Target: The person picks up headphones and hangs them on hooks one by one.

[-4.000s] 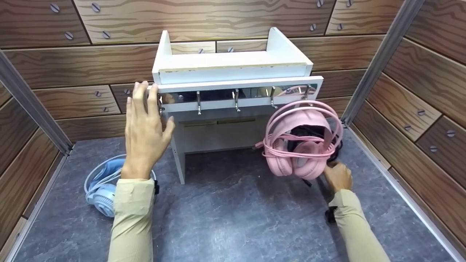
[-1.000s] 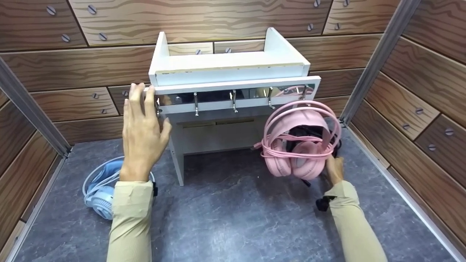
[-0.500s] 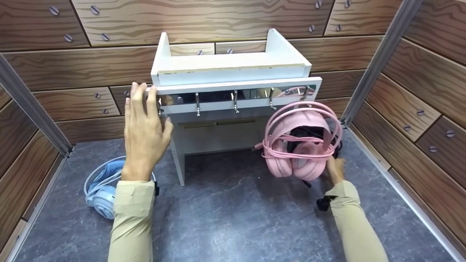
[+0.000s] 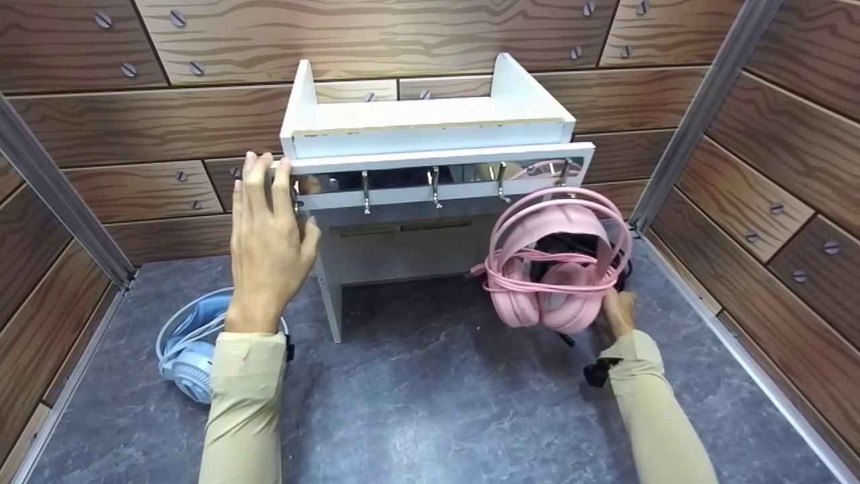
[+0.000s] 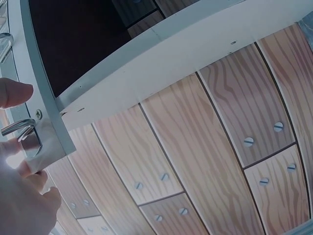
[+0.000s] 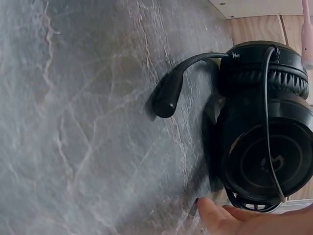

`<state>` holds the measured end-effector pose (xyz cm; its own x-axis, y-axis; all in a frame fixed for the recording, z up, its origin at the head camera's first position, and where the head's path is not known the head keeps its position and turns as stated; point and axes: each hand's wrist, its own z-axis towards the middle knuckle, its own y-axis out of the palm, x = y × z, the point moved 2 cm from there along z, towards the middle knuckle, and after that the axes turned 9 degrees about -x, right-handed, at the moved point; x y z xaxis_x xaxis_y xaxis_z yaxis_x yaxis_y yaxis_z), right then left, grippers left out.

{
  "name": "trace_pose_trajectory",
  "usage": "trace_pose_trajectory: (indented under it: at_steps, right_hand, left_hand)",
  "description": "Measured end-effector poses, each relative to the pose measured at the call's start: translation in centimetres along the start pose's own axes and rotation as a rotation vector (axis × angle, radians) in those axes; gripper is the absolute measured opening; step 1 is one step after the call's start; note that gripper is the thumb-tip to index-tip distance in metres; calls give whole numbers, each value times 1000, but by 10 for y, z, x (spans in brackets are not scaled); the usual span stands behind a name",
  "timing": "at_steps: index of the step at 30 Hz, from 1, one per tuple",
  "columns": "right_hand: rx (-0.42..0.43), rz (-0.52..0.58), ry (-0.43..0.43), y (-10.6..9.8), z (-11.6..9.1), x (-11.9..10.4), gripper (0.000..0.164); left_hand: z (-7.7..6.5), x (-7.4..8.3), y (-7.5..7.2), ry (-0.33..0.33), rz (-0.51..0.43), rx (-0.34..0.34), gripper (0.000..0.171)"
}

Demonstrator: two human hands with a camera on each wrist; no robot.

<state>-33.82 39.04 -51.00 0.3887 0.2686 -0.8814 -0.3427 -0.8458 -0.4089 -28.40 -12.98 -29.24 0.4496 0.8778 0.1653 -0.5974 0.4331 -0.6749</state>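
Note:
At the rail's left end my left hand [image 4: 265, 249] stands with its fingers extended, fingertips at the top edge. The white hook rail [image 4: 403, 158] has a mirrored strip and several metal hooks; one hook [image 5: 22, 128] is beside my fingers in the left wrist view. Pink headphones [image 4: 568, 218], wrapped in their cable, hang from the right end. Behind and below them are black headphones [image 6: 266, 152] with a boom microphone [image 6: 168, 93]. My right hand [image 4: 619, 312] is low beside the black headphones. Its fingertips [image 6: 208, 210] lie near their headband; whether they grip it is unclear.
Light blue headphones [image 4: 191, 366] lie on the grey marbled tabletop [image 4: 416, 403], left of my left forearm. The white shelf unit [image 4: 430, 111] stands behind the rail. Wood-patterned panels [image 4: 430, 33] enclose the back and sides.
Since four seconds ago my right hand has moved slightly inward and its fingers have gone behind the pink headphones. In the last half second nothing visibly moved. The left hand stays put.

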Motion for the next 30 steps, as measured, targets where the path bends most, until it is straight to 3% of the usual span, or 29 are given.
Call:
trace_pose_trajectory:
  at_steps: [2, 3, 6, 9, 10, 15, 20, 23, 27, 30]
  right_hand:
    - [3, -1, -12, 1, 53, 36, 75]
    - [-17, 15, -20, 1, 62, 45, 75]
    - [-7, 23, -47, 3, 133, 94, 83]
    - [-31, 19, -62, 5, 128, 91, 86]
    - [-14, 8, -59, 6, 145, 98, 87]
    - [-24, 21, -29, 5, 171, 113, 82]
    - [-32, -5, -61, 2, 206, 134, 96]
    - [-41, -19, -76, 1, 205, 133, 99]
    - [-47, -11, -75, 3, 195, 125, 90]
    - [-32, 11, -106, 5, 212, 137, 85]
  left_hand:
    - [0, 0, 0, 1, 1, 2, 70]
    - [0, 0, 0, 1, 1, 3, 70]
    - [-1, -1, -1, 1, 1, 4, 70]
    - [-1, -1, -1, -1, -4, 0, 70]
    - [-1, -1, 0, -1, -3, -1, 70]
    - [-2, -2, -1, -4, -4, -1, 70]
    - [-1, -2, 0, -7, -18, 1, 69]
    - [-1, -2, -1, -6, -12, 5, 70]
    - [-1, -1, -1, -4, -16, 6, 69]
    - [0, -1, -1, -5, -23, 5, 68]
